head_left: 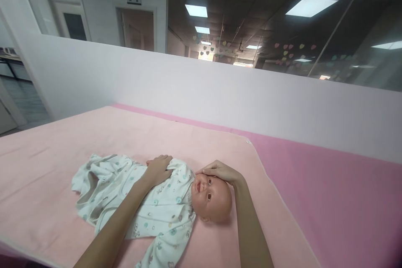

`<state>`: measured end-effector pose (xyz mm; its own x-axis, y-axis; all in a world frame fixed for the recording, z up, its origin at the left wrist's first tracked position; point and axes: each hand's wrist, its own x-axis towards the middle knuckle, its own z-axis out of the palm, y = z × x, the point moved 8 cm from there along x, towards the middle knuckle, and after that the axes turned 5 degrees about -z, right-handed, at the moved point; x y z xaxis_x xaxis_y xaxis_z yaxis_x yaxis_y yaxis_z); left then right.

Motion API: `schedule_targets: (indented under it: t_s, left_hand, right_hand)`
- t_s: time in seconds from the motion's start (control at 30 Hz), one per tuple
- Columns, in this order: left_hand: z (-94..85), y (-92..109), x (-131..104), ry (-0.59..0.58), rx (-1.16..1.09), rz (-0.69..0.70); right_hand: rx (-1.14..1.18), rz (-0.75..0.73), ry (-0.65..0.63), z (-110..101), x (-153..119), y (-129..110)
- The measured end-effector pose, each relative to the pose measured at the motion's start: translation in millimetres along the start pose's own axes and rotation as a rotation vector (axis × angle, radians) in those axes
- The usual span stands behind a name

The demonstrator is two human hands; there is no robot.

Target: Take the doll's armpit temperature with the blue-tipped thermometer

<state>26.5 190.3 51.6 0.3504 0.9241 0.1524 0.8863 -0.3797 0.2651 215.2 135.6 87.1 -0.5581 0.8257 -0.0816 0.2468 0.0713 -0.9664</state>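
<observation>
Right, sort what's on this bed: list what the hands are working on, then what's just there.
In hand:
- doll, lying on its back
- doll's printed white suit
- left hand, flat on the doll's chest
- right hand, resting on the doll's head

Just there:
- light pink blanket under the doll
- darker pink sheet
- white partition

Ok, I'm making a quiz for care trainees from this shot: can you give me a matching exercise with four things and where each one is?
Things:
1. left hand
2. right hand
3. doll's head
4. pink blanket

Places:
A. spread flat under the doll
B. resting on the doll's chest, on the white printed garment
C. lying on its side, toward the right end of the doll
D. cupped over the top of the doll's head

Pairs: 1-B, 2-D, 3-C, 4-A
</observation>
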Motion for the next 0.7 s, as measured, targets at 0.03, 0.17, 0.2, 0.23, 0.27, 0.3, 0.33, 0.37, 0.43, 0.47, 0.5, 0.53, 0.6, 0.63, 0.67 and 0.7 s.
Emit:
schedule_targets:
  t_s: [0.03,0.17,0.2,0.23,0.27,0.3,0.33,0.37,0.43,0.47,0.5,0.53,0.6,0.63,0.67,0.7]
  left_hand:
    - [-0.3,0.3,-0.1,-0.001,0.001,0.001]
    - [-1.2,1.1,-0.6,-0.002,0.017,-0.005]
    - [-1.8,1.4,-0.8,0.003,0.02,-0.004]
    - [-2.2,1.8,-0.9,0.008,0.022,0.0]
    - [-2.5,2.3,-1.0,0.013,0.024,0.004]
    - [-2.8,2.5,-1.1,0.015,0.025,0.008]
    - [-2.7,2.6,-1.1,0.014,0.025,0.009]
    - [-2.6,2.6,-1.1,0.011,0.023,0.008]
    - [-2.4,2.2,-1.0,0.004,0.014,0.002]
    - [-2.5,2.1,-1.0,0.002,0.007,-0.002]
    - [-2.7,2.1,-1.0,0.0,0.001,-0.005]
    - [-3.0,2.2,-1.2,-0.001,-0.001,-0.007]
    - [-3.4,2.4,-1.5,-0.003,0.001,-0.011]
    - [-3.5,2.5,-1.7,-0.006,0.001,-0.013]
    - [-3.6,2.6,-1.8,-0.009,0.0,-0.014]
    - [-3.6,2.9,-1.9,-0.01,0.0,-0.013]
  right_hand:
    - [0.001,-0.003,0.004,-0.6,0.5,0.3]
    - [-0.015,-0.009,0.034,-4.1,0.0,-0.3]
    - [-0.019,-0.004,0.028,-3.7,-0.9,-0.5]
    - [-0.022,0.0,0.019,-3.2,-2.0,-0.8]
    - [-0.022,0.003,0.011,-2.8,-3.2,-1.2]
    - [-0.021,0.004,0.008,-2.8,-4.3,-1.7]
    - [-0.019,0.004,0.006,-3.0,-5.2,-2.2]
    - [-0.015,0.002,0.006,-3.1,-5.9,-2.6]
    - [-0.012,0.001,0.021,-4.2,-6.0,-2.9]
    - [-0.013,0.0,0.033,-4.9,-5.5,-3.0]
    - [-0.014,0.0,0.043,-5.5,-5.0,-3.0]
    - [-0.016,0.002,0.046,-5.7,-4.6,-2.7]
    - [-0.019,0.009,0.044,-6.4,-5.0,-2.2]
    - [-0.022,0.009,0.049,-7.8,-5.9,-2.3]
    - [-0.026,0.007,0.063,-10.4,-7.1,-2.5]
    - [-0.032,0.005,0.082,-13.2,-8.5,-2.8]
